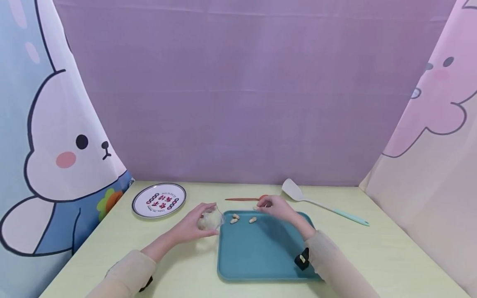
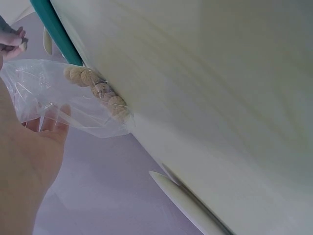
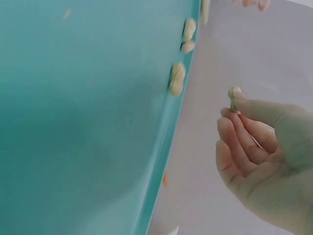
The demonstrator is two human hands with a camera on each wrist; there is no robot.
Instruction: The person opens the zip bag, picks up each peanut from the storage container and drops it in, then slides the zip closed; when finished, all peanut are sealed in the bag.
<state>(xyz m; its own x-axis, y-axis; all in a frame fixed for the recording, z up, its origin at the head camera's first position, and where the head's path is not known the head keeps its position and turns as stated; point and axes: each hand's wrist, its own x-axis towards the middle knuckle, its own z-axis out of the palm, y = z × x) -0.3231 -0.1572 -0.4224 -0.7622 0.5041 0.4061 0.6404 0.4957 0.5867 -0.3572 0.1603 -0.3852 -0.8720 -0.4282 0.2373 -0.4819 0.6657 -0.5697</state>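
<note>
Seemingly free near-left tray [image 1: 242,256], peanuts [image 1: 252,220] behind

This looks like a staged, booth-like setting — a pale yellow, flat table [image 1: 395,252] enclosed on three sides by a creased purple backdrop sheet [image 1: 238,103] and pastel, cartoon-printed side hangings [image 1: 56,120].

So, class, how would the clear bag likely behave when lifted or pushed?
The bag is probably floppy, since its thin, clear plastic wrinkles. It may sag unevenly, as the peanuts inside gather along one side.
</note>
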